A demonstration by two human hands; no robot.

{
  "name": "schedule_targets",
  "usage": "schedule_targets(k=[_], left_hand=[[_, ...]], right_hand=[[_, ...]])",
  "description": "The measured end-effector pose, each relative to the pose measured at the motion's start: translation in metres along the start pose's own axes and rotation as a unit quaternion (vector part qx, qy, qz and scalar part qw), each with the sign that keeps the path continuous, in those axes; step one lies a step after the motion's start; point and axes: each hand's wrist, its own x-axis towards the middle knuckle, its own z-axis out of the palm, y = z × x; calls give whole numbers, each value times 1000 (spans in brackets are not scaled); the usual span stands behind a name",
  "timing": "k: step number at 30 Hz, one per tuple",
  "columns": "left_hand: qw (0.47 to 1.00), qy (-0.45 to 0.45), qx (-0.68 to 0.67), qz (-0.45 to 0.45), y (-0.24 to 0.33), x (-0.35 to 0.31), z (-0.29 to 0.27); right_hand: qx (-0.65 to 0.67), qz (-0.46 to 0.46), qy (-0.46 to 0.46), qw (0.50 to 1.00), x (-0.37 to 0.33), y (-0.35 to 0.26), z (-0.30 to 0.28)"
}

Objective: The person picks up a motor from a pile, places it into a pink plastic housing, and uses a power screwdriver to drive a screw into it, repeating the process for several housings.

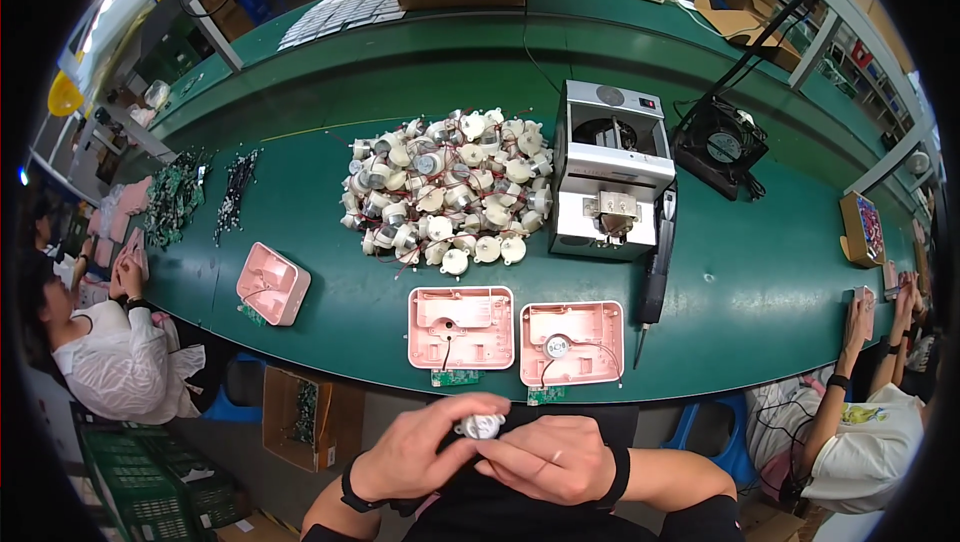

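In front of my body, just off the table edge, my left hand (422, 447) grips a small round motor (482, 427) with a pale metal face between thumb and fingers. My right hand (556, 457) is closed beside it, fingertips pinched at the motor's lower edge; what they hold is hidden. Just beyond lie two open pink plastic housings. The left housing (428, 354) has a bare centre and a dark wire running to a green circuit board (455, 378). Inside the right housing (590, 370) sits another round motor (557, 346), and a green board (546, 395) pokes out below it.
A large heap of motors (440, 197) with red wires lies behind the housings. To its right stand a grey-white machine (612, 170), an electric screwdriver (656, 267) and a black fan (722, 147). Leftward are a pink housing (285, 292) and circuit boards (172, 204). Co-workers sit on both sides.
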Motion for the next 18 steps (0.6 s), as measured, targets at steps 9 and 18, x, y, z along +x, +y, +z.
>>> schedule_targets(k=[9, 18], left_hand=[[967, 88, 238, 37, -49, 31, -46], [930, 56, 354, 83, -70, 46, -50]], right_hand=[[-93, 123, 31, 988, -43, 13, -33], [-204, 224, 153, 941, -73, 22, -80]])
